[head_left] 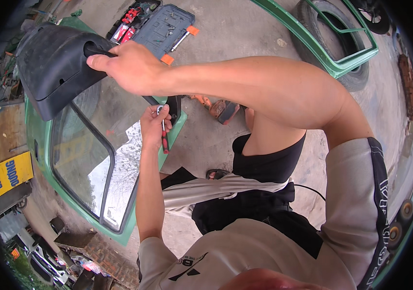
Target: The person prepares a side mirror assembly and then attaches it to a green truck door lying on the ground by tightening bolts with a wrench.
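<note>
I hold one black shell [54, 72] at ten o'clock, right grip [138, 71], best kept steady; one red-handled ratchet [165, 142], left grip [150, 125], best kept clear of glass [83, 154].

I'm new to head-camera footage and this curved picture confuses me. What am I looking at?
No machine here: these are a person's two bare hands. There's one picture, from a wide fisheye camera on the person's head looking down, which is why straight edges bend.

The right hand reaches across and grips a black plastic housing by an opening. The left hand holds a ratchet with a red handle, beside a green door with glass panes.

On the concrete floor lie an open tool case, an orange and dark power tool and, upper right, a tyre with a green frame over it.
</note>
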`<control>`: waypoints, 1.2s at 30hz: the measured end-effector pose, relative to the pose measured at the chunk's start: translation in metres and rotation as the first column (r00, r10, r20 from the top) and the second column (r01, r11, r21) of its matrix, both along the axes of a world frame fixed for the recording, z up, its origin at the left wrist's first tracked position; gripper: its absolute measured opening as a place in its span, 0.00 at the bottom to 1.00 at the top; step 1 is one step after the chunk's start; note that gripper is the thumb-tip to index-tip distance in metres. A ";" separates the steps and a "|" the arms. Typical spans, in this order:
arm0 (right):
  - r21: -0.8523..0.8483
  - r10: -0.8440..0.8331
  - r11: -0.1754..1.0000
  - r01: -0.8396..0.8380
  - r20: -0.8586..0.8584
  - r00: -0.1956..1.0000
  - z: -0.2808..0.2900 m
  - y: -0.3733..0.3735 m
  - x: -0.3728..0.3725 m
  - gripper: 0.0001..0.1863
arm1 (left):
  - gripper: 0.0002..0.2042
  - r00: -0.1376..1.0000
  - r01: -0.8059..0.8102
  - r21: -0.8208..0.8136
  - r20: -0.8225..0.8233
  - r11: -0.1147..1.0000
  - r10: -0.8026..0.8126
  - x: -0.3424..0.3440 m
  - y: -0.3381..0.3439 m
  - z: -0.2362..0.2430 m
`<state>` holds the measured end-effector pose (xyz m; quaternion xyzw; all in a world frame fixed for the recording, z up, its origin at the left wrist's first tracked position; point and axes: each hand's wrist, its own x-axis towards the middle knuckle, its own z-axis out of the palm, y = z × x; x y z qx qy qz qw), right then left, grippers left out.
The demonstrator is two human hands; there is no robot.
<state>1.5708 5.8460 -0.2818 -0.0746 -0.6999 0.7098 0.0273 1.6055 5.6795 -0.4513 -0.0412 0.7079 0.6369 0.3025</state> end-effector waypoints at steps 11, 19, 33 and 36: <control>-0.011 -0.009 1.000 0.009 -0.033 0.999 -0.003 -0.007 -0.002 0.32 | 0.12 0.999 -0.038 -0.069 0.034 0.997 0.040 -0.008 -0.001 0.001; 0.001 0.009 1.000 -0.009 -0.010 1.000 0.005 -0.004 0.002 0.31 | 0.13 0.793 -0.607 0.213 0.219 0.765 0.568 0.031 0.041 -0.004; -0.001 0.011 1.000 -0.011 -0.037 0.999 0.002 0.003 0.000 0.31 | 0.11 0.985 0.079 0.052 0.152 0.995 -0.087 -0.012 -0.006 0.008; -0.005 0.043 0.999 -0.043 -0.023 0.999 0.003 -0.008 -0.002 0.31 | 0.14 0.872 -0.490 0.235 0.132 0.839 0.472 0.036 0.026 -0.010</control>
